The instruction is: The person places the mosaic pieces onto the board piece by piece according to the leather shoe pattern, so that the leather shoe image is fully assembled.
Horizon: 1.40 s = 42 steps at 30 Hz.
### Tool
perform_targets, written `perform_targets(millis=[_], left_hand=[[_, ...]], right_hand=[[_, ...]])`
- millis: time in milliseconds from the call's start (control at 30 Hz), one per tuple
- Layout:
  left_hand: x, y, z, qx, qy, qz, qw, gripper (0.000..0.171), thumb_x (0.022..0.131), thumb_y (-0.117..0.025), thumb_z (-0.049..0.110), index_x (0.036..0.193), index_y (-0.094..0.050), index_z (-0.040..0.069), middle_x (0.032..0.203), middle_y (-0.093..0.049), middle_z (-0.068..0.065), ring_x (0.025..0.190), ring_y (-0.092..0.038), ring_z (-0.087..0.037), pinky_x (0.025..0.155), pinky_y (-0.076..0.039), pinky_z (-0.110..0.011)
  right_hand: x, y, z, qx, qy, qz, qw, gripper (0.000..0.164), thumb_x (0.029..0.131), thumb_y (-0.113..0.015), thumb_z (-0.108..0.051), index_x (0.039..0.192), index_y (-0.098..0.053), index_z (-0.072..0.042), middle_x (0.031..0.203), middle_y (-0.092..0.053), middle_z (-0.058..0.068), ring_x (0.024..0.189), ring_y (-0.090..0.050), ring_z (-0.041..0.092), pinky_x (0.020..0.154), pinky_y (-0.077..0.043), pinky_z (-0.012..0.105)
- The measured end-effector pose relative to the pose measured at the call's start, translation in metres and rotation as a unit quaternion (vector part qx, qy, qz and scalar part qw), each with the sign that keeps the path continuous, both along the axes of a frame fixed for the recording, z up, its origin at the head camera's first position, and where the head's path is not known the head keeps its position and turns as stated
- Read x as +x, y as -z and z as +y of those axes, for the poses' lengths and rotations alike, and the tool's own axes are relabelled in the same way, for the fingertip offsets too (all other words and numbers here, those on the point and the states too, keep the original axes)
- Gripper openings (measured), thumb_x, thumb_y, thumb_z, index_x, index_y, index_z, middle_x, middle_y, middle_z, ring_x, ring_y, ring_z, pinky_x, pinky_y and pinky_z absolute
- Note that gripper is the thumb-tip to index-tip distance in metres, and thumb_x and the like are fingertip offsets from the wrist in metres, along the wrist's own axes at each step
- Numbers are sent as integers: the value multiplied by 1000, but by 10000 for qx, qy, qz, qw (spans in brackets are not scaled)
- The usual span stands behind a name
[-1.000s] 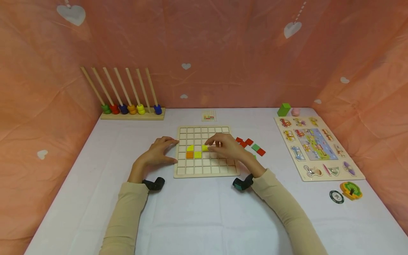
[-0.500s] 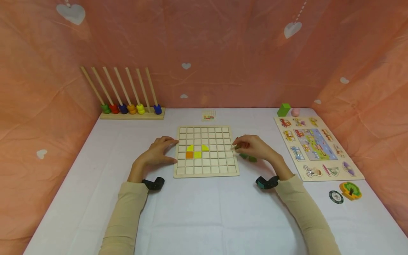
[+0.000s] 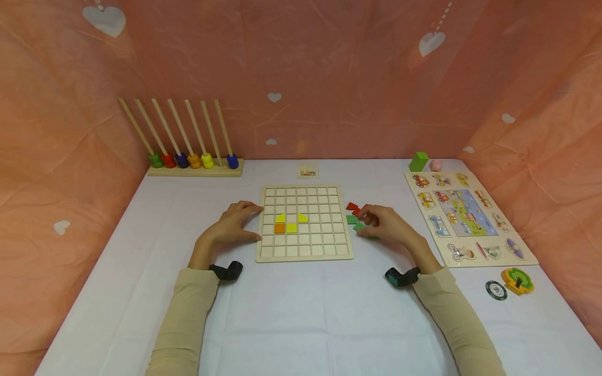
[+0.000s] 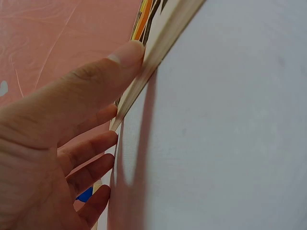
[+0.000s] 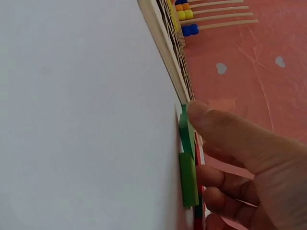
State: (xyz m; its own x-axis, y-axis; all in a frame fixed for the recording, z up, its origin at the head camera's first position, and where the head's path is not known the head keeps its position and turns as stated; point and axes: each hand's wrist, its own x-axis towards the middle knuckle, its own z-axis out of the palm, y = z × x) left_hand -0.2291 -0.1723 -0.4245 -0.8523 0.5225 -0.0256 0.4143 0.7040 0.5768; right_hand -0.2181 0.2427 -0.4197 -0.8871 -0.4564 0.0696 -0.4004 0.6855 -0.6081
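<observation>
A wooden grid board [image 3: 324,250] lies mid-table. It bears an orange square tile [image 3: 279,228], a yellow square tile [image 3: 291,228] and two yellow curved-edge tiles [image 3: 303,218]. My left hand [image 3: 226,224] rests against the board's left edge, thumb and fingers spread; in the left wrist view the thumb touches that edge. Right of the board, my right hand [image 3: 388,225] is over loose red tiles [image 3: 351,206] and green tiles [image 3: 351,219], thumb and forefinger apart. The right wrist view shows its thumb beside a green tile [image 5: 187,129]; the palm hides some pieces.
A small pattern card [image 3: 308,170] lies behind the board. A bead-and-peg stand [image 3: 197,171] is at back left. To the right lie a picture puzzle [image 3: 442,245], a green block [image 3: 418,162], a pink piece [image 3: 436,165], a round chip [image 3: 496,290] and a tree piece [image 3: 517,281].
My right hand has left the yellow curved-edge tile on the board and moved right to the loose tiles, where its thumb and forefinger have spread. My left hand stays put.
</observation>
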Motion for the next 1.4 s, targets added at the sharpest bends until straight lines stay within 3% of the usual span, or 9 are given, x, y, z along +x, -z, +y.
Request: perform_targets(millis=[333,700,967,1200,1400], left_hand=[[1,-1,1,-39,-52,-90,9999,78,74,-78,32,139,-43,6,139,-35,-18,127,-28,-36,103,-21,-56],[-1,0,0,-88,-75,-137,9998,78,74,-78,32,139,-43,7,139,-36,-18,128,-27,-36,104,-21,-55],[0,-1,1,6,-5,-92,10000,78,74,-78,32,139,-43,5,138,-36,-18,127,-28,-36,103,-22,-55],[-1,1,0,26,26,-13,10000,77,75,-78,32,138,-43,5,137,-37,-19,126,-29,-37,103,-22,-55],[0,1,0,17,-9,-56,10000,77,75,-78,32,139,-43,6,137,-37,-19,127,-29,-37,103,-22,-56]], right_hand=[[1,6,0,183,212,-48,9996,30,73,-80,-19,95,-66,-5,81,-61,1,75,-52,15,67,-43,27],[-3,-8,-7,-15,-214,125,9997,23,73,-77,-7,94,-68,-2,83,-62,3,73,-52,16,64,-44,25],[-6,-22,-44,-396,-893,143,9951,25,75,-75,-9,98,-67,-5,90,-61,2,78,-57,20,68,-48,31],[-7,-18,-83,-512,-1370,113,9892,25,79,-74,-14,102,-67,-7,95,-63,0,81,-56,14,69,-49,26],[-5,-11,-120,-420,-1608,404,9853,26,81,-72,-15,105,-66,-6,99,-64,2,84,-58,15,73,-49,25]])
